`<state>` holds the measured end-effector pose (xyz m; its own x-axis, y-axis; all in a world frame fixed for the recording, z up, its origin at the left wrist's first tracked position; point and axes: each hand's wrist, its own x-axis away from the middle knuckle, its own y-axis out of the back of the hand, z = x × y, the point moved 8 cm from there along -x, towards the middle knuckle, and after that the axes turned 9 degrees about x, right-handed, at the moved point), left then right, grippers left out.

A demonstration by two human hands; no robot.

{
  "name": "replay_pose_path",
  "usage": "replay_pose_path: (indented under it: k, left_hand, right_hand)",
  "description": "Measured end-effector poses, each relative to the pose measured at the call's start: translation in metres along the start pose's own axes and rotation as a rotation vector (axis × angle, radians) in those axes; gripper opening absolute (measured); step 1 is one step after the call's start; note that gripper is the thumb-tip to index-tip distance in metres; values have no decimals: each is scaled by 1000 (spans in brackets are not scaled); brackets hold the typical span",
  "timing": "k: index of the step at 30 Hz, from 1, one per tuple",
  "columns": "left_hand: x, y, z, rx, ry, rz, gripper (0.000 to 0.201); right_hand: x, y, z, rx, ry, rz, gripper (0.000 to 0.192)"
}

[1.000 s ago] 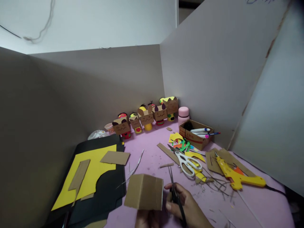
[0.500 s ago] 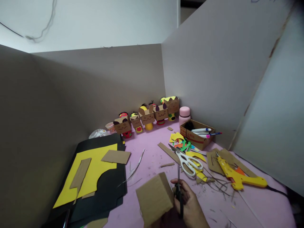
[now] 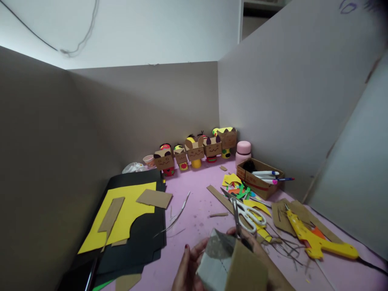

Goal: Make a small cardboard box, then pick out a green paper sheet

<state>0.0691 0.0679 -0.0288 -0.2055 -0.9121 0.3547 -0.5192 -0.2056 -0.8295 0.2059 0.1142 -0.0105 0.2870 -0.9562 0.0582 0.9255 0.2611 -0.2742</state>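
Note:
A small cardboard box (image 3: 247,268), brown outside and pale grey inside, is held low at the front of the table with its hollow inside turned partly toward me. Gripping its left side is my left hand (image 3: 185,266), thumb up along the edge. My right hand (image 3: 263,252), partly hidden behind the box, is closed around dark-handled scissors (image 3: 237,218). The blades point up and away, just past the box's far edge. Beyond them lie white-handled scissors (image 3: 248,214) and a cardboard strip (image 3: 220,198).
A yellow glue gun (image 3: 323,242) lies at right beside cardboard scraps. A box of pens (image 3: 260,186) and a pink bottle (image 3: 243,152) stand behind. Black sheets (image 3: 145,234) with a yellow sheet (image 3: 142,214) cover the left. Several cardboard-faced figures (image 3: 194,151) line the back wall.
The box has been turned so that its pale inside shows, and it sits further right. My left hand has come into view on it. The view has shifted slightly left.

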Motion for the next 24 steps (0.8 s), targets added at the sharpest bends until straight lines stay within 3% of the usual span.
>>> replay_pose_path:
  k: [3,9,13,17,20,24]
  left_hand:
    - [7,-9,-1,-96,83,45,59]
    - [10,-12,4,-163,159,93,55]
    - [10,-2,5,-259,148,-16,41]
    - [11,9,5,-269,76,-122,42]
    - [12,7,5,-237,67,-59,45]
    - [21,-3,8,-178,179,78,54]
  right_hand:
    - [4,-5,-6,2,-20,25,48]
    - [10,-12,-24,62,-59,55,47]
    - [12,-13,-19,101,-71,45,43]
    - [11,-10,-19,154,-123,32,44]
    - [9,-1,-31,94,-179,-21,48]
    - [6,8,-43,83,-200,-31,50]
